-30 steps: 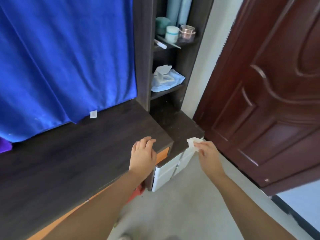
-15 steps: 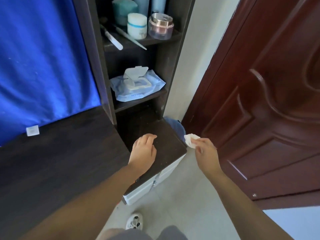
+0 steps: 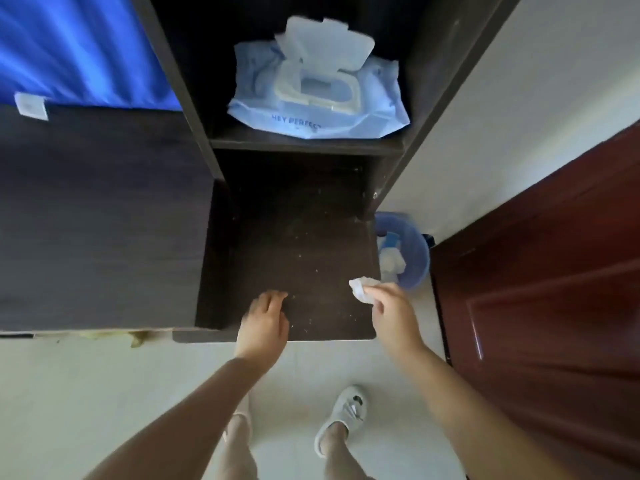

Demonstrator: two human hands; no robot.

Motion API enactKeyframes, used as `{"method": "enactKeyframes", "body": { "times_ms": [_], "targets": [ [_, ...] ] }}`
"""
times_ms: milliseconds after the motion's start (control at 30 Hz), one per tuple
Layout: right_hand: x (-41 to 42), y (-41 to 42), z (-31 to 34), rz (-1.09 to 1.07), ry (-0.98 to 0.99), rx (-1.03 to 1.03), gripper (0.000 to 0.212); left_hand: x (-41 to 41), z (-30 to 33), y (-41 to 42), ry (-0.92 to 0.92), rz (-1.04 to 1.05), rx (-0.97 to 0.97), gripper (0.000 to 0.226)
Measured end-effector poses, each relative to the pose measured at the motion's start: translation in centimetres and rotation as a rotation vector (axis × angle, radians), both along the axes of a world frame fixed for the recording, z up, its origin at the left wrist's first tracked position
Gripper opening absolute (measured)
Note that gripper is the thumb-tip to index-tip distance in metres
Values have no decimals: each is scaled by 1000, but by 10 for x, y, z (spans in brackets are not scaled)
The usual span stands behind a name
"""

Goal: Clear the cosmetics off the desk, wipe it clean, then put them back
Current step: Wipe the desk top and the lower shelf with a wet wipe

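Observation:
The dark wooden desk [image 3: 97, 220] fills the left, with a lower dusty side surface [image 3: 301, 244] beside it. My left hand [image 3: 265, 320] rests palm down on the front edge of that lower surface, fingers loosely curled and holding nothing. My right hand [image 3: 391, 310] pinches a crumpled white wipe [image 3: 360, 288] above the surface's right front corner. A blue wet-wipe pack [image 3: 318, 88] with its lid flipped up lies on the shelf above. No cosmetics are in view.
A blue plastic bin [image 3: 412, 258] holding used wipes stands on the floor right of the cabinet, just beyond my right hand. A dark red door [image 3: 540, 271] is at the right. Blue cloth [image 3: 76, 46] hangs behind the desk. My slippered feet [image 3: 346, 414] stand on the pale floor.
The view has tilted down and to the right, so the upper cosmetics shelf is out of frame and the bin shows. Both hands stay near the lower surface's front edge.

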State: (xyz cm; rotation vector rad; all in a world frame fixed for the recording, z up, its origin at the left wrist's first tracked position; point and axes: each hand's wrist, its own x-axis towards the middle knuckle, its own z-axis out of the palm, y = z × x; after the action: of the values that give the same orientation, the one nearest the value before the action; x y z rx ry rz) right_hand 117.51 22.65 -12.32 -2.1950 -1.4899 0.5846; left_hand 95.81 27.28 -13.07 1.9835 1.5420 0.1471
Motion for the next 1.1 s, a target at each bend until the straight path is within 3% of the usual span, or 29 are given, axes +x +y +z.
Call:
{"method": "enactKeyframes", "body": {
  "times_ms": [133,200,300,400,467,533,667,733,867,933,1033,1100],
  "targets": [
    [-5,-8,-57,148,-152,-48,40,0,-36,-5,56,95,102,41],
    [-29,-24,-75,216,-247,-63,50,-5,-49,-4,42,100,177,45],
    [-72,-47,-81,449,-270,-68,60,-15,-65,3,21,84,289,45],
    [-64,-44,-84,686,-287,-24,57,-22,-72,14,46,1,365,43],
    [-35,-14,-80,653,-296,-6,49,-25,-70,24,74,-24,356,44],
    [-2,33,-72,480,-318,-32,44,-25,-69,34,114,-22,325,47],
    [10,85,-69,282,-274,-114,53,-20,-71,43,155,-3,293,51],
    [-16,64,-74,334,-238,-76,54,-20,-71,43,162,15,287,51],
    [-68,-18,-69,720,-272,-49,54,-20,-71,43,164,12,275,51],
    [-61,-10,-65,801,-261,-49,49,-20,-72,43,159,13,271,50],
    [-36,57,-70,652,-390,-21,50,-21,-74,44,157,8,293,51],
    [-20,116,-70,513,-379,-118,50,-22,-76,43,160,15,300,51]
  ]
}}
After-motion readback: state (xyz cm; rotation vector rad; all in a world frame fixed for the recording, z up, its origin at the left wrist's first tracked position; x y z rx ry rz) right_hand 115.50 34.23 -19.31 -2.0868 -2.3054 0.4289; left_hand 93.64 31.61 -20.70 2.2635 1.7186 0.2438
